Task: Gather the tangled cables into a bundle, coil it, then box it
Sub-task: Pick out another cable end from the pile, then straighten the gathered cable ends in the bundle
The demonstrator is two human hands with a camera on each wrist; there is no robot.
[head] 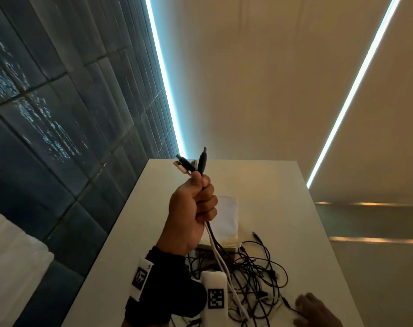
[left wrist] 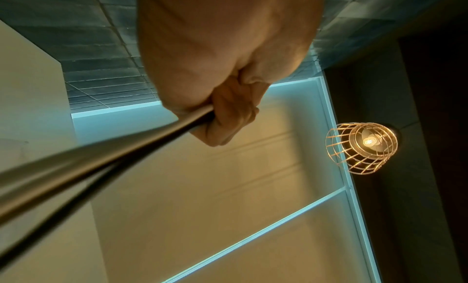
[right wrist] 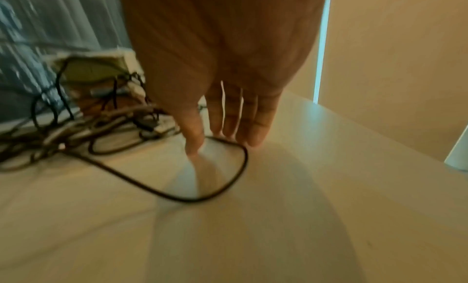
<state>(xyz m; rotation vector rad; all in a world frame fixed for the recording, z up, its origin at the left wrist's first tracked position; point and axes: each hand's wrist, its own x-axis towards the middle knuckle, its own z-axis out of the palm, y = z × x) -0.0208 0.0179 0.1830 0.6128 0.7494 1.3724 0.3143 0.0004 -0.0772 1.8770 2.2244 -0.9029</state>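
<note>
My left hand (head: 196,204) is raised above the table and grips several cables (head: 215,246), black and white, in a fist. Their plug ends (head: 191,164) stick up out of the fist. The cables (left wrist: 101,159) run down from the left hand (left wrist: 228,111) to a tangled pile (head: 252,274) on the white table (head: 271,185). My right hand (head: 316,308) lies at the pile's right edge with straight fingers (right wrist: 243,123) reaching down over a black cable loop (right wrist: 228,179). A pale box (head: 226,223) stands behind the pile, partly hidden by my left hand.
The table (right wrist: 329,187) is bare to the right of the pile and at its far end. A dark tiled wall (head: 59,114) runs along the left. A wire-cage lamp (left wrist: 362,147) hangs overhead.
</note>
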